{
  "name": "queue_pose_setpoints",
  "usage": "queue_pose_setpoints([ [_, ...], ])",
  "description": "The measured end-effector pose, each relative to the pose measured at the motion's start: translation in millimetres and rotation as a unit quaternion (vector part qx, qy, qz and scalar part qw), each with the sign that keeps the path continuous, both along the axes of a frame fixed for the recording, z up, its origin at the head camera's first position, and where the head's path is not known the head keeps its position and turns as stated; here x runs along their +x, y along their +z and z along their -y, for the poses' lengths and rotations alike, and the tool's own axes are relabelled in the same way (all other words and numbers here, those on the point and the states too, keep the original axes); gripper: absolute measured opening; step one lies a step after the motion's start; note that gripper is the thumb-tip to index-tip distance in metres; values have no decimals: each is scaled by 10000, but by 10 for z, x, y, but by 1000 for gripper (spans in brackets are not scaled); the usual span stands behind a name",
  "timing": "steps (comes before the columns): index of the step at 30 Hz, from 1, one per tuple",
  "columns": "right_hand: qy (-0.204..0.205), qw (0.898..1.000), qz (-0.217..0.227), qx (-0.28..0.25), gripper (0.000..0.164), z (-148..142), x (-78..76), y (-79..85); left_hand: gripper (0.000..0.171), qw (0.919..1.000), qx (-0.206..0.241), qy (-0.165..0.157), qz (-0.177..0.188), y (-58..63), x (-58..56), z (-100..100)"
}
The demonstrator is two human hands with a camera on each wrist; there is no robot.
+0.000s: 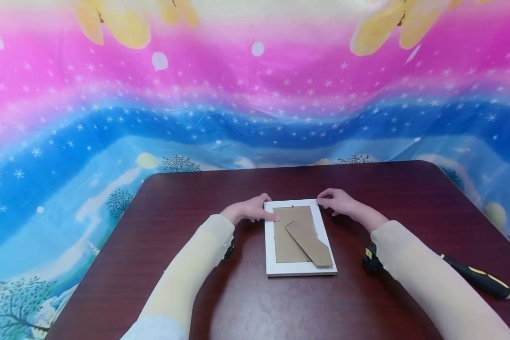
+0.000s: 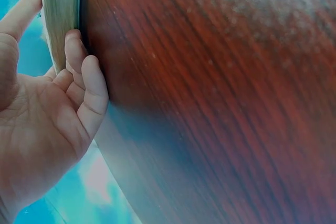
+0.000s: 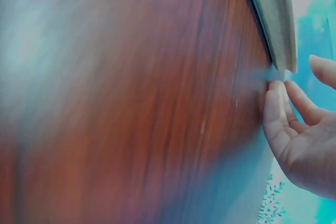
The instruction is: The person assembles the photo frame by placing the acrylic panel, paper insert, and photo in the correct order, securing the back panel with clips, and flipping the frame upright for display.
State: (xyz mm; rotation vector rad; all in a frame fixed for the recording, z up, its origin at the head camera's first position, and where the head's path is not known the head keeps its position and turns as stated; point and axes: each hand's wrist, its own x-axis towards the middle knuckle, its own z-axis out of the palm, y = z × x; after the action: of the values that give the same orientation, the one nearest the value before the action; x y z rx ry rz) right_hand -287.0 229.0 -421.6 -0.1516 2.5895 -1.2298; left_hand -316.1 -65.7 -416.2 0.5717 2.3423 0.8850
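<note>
A white picture frame (image 1: 270,245) lies back side up on the table, its brown backing board (image 1: 285,243) and angled easel leg (image 1: 312,245) showing. My left hand (image 1: 251,209) grips the frame's left side near the far corner, thumb over the backing and fingers along the outer edge. In the left wrist view, the fingers of that hand (image 2: 50,108) bend against the frame's side (image 2: 60,19). My right hand (image 1: 336,200) is at the far right corner. Its fingertips touch the corner in the right wrist view, where the frame's side (image 3: 273,14) shows and the thumb (image 3: 323,71) stands apart.
A black and yellow handled tool (image 1: 480,276) lies to the right, partly hidden behind my right forearm. The dark red wooden table (image 1: 187,198) has rounded far corners. A colourful printed cloth (image 1: 255,94) hangs behind and beside it.
</note>
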Motion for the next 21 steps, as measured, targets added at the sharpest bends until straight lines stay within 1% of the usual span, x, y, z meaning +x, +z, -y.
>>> queue_pose_setpoints([
  [3,204,9978,-513,373,39,-119,115,69,57,10000,-1,31,6,-2,3,5],
  [5,345,9921,-939,759,36,-222,208,110,58,10000,-14,43,8,0,5,7],
  [8,489,9767,-1529,1427,33,-394,396,153,59,10000,-17,51,20,-2,9,5],
  [11,566,9614,-1801,2003,34,-574,622,176,58,10000,-19,65,15,-4,20,4],
  [13,616,9514,-1877,2362,36,-700,776,188,57,10000,-24,73,21,-2,27,7],
  [17,655,9340,-1818,3006,43,-965,1042,221,57,10000,-44,69,40,6,26,10],
  [19,645,9280,-1589,3309,52,-1112,1146,238,57,10000,-16,70,56,9,19,6],
  [21,659,9237,-1215,3574,67,-1263,1239,247,57,10000,0,67,55,12,12,4],
])
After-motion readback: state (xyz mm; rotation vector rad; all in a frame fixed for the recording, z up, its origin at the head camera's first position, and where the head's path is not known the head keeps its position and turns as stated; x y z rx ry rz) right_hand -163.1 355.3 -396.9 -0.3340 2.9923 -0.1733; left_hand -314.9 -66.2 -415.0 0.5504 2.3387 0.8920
